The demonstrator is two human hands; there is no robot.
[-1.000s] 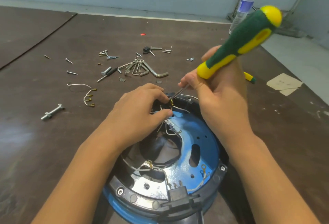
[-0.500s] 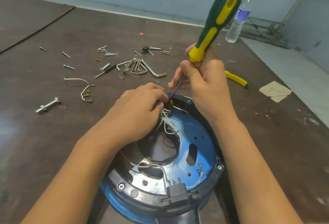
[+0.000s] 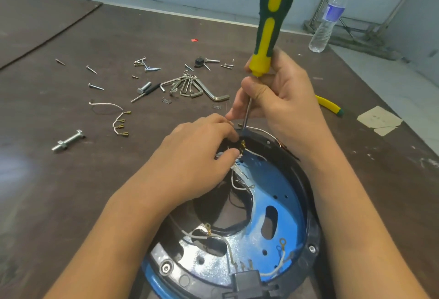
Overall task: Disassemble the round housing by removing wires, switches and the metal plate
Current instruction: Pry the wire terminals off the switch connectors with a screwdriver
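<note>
The round housing [image 3: 306, 208] lies open on the table in front of me, with a black rim and a shiny blue metal plate [image 3: 285, 194] inside. White wires [image 3: 240, 184] with brass terminals run across the plate. My left hand [image 3: 197, 154] pinches the wires at the housing's far edge, by a brass terminal [image 3: 242, 143]. My right hand [image 3: 280, 99] holds the shaft of a green and yellow screwdriver [image 3: 270, 21], which stands nearly upright. Its tip goes down to the rim by that terminal. A black connector block [image 3: 247, 279] sits at the near rim.
Loose on the brown table are a bunch of hex keys [image 3: 192, 86], several screws [image 3: 96, 86], a long bolt [image 3: 67, 141], removed white wires [image 3: 116, 118] and a yellow-handled tool [image 3: 329, 106]. A water bottle [image 3: 329, 18] stands at the far right edge.
The screwdriver has swung from leaning right to nearly upright, my right hand rising with it. My left hand has stayed on the wires at the far rim.
</note>
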